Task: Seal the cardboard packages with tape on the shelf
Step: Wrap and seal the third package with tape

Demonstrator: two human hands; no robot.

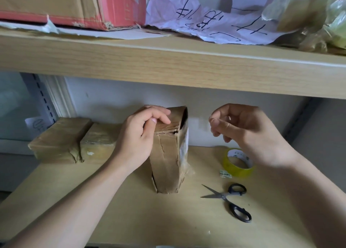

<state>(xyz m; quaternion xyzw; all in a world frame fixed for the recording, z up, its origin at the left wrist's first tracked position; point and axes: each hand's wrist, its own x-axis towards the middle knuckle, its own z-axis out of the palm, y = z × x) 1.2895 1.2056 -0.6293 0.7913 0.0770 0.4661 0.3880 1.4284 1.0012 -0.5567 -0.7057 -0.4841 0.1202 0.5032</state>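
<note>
Two bare forearms reach in from the near edge over the wooden shelf (pixel 131 219). At its middle stands an upright cardboard package (pixel 169 154), its top flap not yet closed. The left hand (pixel 138 133) grips that top from the left side, fingers curled over the flap and thumb against it. The right hand (pixel 241 128) hovers just right of the package, apart from it, fingers loosely curled; whether it pinches a strip of clear tape cannot be told.

Sealing well probably means pressing the flap flat with the left hand while tape is laid across the seam and smoothed down both sides. The tape roll (pixel 238 163) lies on the shelf right of the package, partly behind the right wrist, with scissors (pixel 231 201) nearer. Two taped packages (pixel 74 141) lie far left.
</note>
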